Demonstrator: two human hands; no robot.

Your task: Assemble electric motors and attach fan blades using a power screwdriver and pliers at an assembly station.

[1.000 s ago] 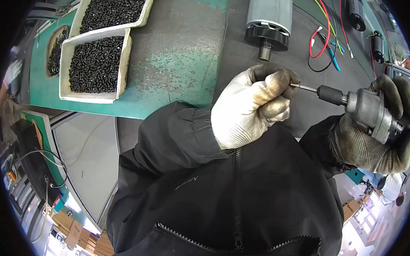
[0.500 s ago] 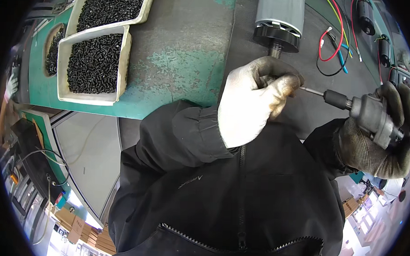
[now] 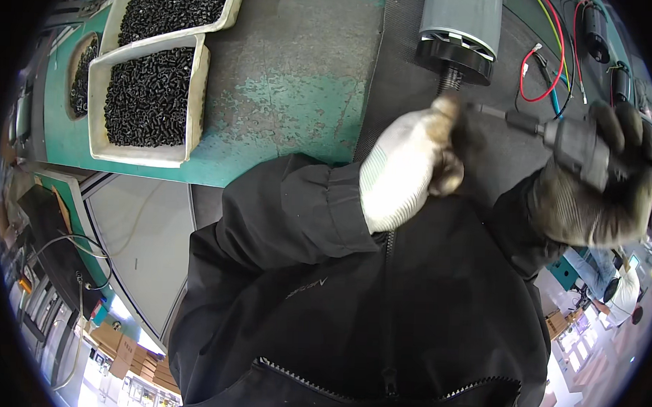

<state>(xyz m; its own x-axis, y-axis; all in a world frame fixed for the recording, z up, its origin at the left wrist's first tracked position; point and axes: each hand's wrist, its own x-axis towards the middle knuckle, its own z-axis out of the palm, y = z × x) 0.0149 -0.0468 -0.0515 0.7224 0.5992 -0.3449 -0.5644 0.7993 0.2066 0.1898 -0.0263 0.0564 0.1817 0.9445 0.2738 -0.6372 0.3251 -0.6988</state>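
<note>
My right hand point(image 3: 595, 195), in a soiled grey work glove, is wrapped round a grey power screwdriver point(image 3: 576, 144). Its dark chuck and thin, blurred bit point(image 3: 491, 111) point left, toward my other hand. My left hand point(image 3: 406, 167), in a white glove with darkened fingertips, is raised in front of my chest. Its topmost fingertip is at the lower end of a threaded shaft point(image 3: 450, 80); the other fingers are curled and smeared by motion, so anything between them is hidden. The shaft sticks out of a grey cylindrical motor point(image 3: 462, 18) with a black end cap point(image 3: 454, 59).
Two white bins point(image 3: 198, 98) full of small black parts stand on the worn green bench point(image 3: 300, 109) at left, beside an oval container point(image 3: 75, 83). Red, yellow and black wires point(image 3: 532, 96) lie right of the motor. More black cylindrical motors point(image 3: 596, 33) lie at far right.
My left hand has turned, its fingertip rising toward the shaft, and the earlier pinch by the bit is gone. The screwdriver and right hand have moved slightly up and left. The view has shifted a little.
</note>
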